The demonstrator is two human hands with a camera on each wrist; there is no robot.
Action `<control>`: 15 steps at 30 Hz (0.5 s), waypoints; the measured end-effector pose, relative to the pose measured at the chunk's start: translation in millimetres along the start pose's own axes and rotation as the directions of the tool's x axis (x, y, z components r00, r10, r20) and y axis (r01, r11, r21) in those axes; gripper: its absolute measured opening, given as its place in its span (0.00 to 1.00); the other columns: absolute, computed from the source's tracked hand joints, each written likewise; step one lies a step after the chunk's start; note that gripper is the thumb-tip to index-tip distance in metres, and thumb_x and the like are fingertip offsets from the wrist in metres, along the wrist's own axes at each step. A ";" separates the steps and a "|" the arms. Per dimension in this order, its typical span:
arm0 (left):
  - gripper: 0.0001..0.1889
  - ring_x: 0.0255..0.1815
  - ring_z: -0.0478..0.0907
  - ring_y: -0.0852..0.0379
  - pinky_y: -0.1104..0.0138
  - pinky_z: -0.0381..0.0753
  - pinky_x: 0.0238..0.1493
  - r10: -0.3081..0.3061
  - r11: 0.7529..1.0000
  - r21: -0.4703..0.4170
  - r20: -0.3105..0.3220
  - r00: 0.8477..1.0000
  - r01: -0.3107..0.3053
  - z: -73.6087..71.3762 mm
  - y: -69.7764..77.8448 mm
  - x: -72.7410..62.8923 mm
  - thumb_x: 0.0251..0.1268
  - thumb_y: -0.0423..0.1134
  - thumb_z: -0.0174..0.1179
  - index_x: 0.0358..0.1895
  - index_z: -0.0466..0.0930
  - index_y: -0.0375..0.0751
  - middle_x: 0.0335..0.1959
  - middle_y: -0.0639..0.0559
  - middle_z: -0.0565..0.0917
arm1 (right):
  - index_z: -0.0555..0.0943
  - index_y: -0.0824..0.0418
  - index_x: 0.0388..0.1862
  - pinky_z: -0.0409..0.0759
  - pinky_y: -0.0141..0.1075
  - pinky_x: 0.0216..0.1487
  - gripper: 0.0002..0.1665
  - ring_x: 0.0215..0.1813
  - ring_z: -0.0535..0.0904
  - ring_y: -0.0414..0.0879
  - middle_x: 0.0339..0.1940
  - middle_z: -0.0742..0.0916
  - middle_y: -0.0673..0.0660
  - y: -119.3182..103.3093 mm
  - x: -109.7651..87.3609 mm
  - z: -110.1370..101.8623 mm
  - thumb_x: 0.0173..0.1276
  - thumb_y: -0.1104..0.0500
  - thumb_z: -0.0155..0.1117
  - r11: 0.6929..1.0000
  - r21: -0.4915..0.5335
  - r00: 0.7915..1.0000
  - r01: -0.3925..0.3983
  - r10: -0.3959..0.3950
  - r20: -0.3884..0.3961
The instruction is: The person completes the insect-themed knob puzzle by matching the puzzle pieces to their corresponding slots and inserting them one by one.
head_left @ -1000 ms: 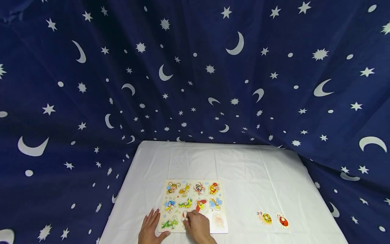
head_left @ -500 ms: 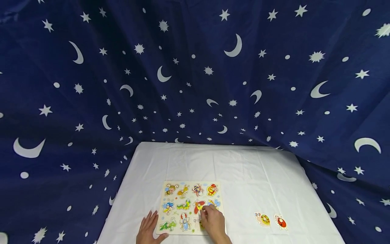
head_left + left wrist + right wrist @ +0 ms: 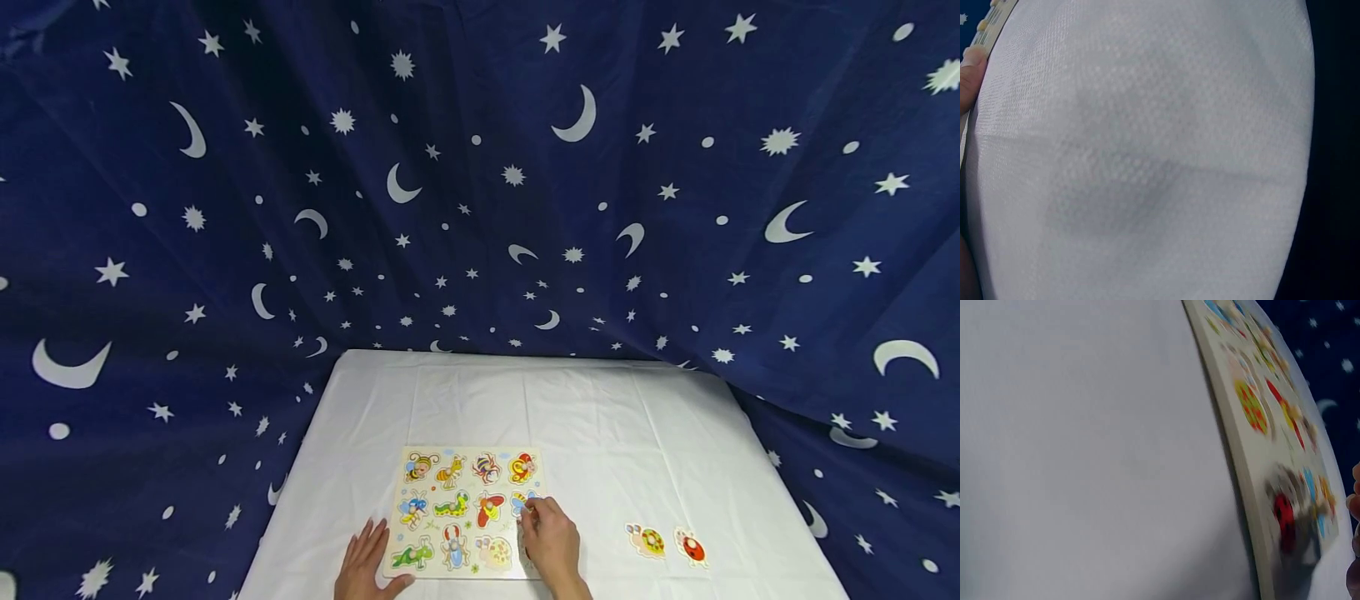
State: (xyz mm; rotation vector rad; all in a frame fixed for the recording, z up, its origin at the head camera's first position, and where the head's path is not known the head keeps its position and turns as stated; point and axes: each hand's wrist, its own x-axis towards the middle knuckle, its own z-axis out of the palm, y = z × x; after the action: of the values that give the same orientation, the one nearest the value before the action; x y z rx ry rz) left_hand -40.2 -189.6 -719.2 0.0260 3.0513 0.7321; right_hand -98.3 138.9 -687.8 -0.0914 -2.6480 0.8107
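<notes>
A wooden insect peg puzzle board lies near the front of the table. My left hand rests with spread fingers at its left edge, the thumb along the front edge. Over the board's right edge hovers my right hand, fingers loosely curled, nothing seen in them. It is near the dragonfly piece. Beneath it, the right wrist view shows a ladybug picture on the board. The beetle piece sits in its slot, beside a snail picture on the board. The left wrist view shows my thumb.
Two loose pieces, a snail and a ladybug, lie on the white tablecloth right of the board. A dark blue curtain with stars and moons surrounds the table.
My right hand has left the beetle piece and moved right across the snail picture to the board's right edge. The left hand stays in place. The view has shifted slightly.
</notes>
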 end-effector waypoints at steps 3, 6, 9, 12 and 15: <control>0.54 0.78 0.28 0.75 0.90 0.12 0.66 -0.005 1.000 0.003 0.007 1.000 0.005 1.4 0.7 0.6 0.43 0.80 0.55 0.70 0.68 0.46 0.72 0.53 0.70 | 0.85 0.54 0.29 0.65 0.26 0.17 0.06 0.19 0.67 0.31 0.20 0.77 0.41 15.6 5.9 -7.9 0.52 0.60 0.75 0.999 -0.009 0.999 -0.035 0.035 -0.041; 0.54 0.81 0.42 0.63 0.90 0.11 0.66 -0.017 1.000 -0.005 0.021 1.000 0.018 2.0 1.8 0.7 0.43 0.80 0.56 0.70 0.68 0.46 0.72 0.53 0.69 | 0.85 0.56 0.29 0.65 0.27 0.17 0.06 0.19 0.68 0.33 0.20 0.78 0.43 31.8 11.2 -17.2 0.51 0.61 0.75 0.996 -0.027 0.994 -0.089 0.087 -0.062; 0.54 0.80 0.47 0.59 0.90 0.11 0.66 -0.029 1.000 -0.009 0.021 0.999 0.029 1.9 1.9 -0.2 0.43 0.80 0.57 0.70 0.69 0.45 0.72 0.52 0.69 | 0.85 0.57 0.29 0.65 0.27 0.17 0.06 0.20 0.71 0.35 0.21 0.79 0.45 45.1 14.7 -26.3 0.52 0.61 0.74 0.991 -0.046 0.990 -0.123 0.119 -0.077; 0.53 0.80 0.48 0.57 0.89 0.10 0.66 -0.032 0.999 -0.016 0.023 0.999 0.032 0.9 1.2 -1.2 0.44 0.79 0.57 0.70 0.69 0.45 0.72 0.51 0.70 | 0.85 0.58 0.29 0.66 0.29 0.17 0.05 0.20 0.73 0.37 0.21 0.81 0.47 54.2 15.9 -33.9 0.52 0.62 0.73 0.989 -0.055 0.987 -0.134 0.128 -0.096; 0.52 0.81 0.46 0.58 0.89 0.10 0.66 -0.021 1.000 -0.022 0.022 1.000 0.021 0.9 0.4 -1.4 0.45 0.78 0.58 0.70 0.68 0.45 0.72 0.50 0.70 | 0.85 0.58 0.28 0.65 0.29 0.16 0.04 0.20 0.74 0.38 0.21 0.81 0.48 61.1 14.9 -38.3 0.52 0.62 0.73 0.987 -0.067 0.983 -0.148 0.140 -0.117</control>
State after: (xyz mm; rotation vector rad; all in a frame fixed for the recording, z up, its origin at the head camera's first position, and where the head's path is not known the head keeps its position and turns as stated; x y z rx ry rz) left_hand -38.8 -188.8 -719.9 0.0018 3.0174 0.7596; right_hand -100.9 212.5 -687.3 -0.3426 -2.5880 0.7272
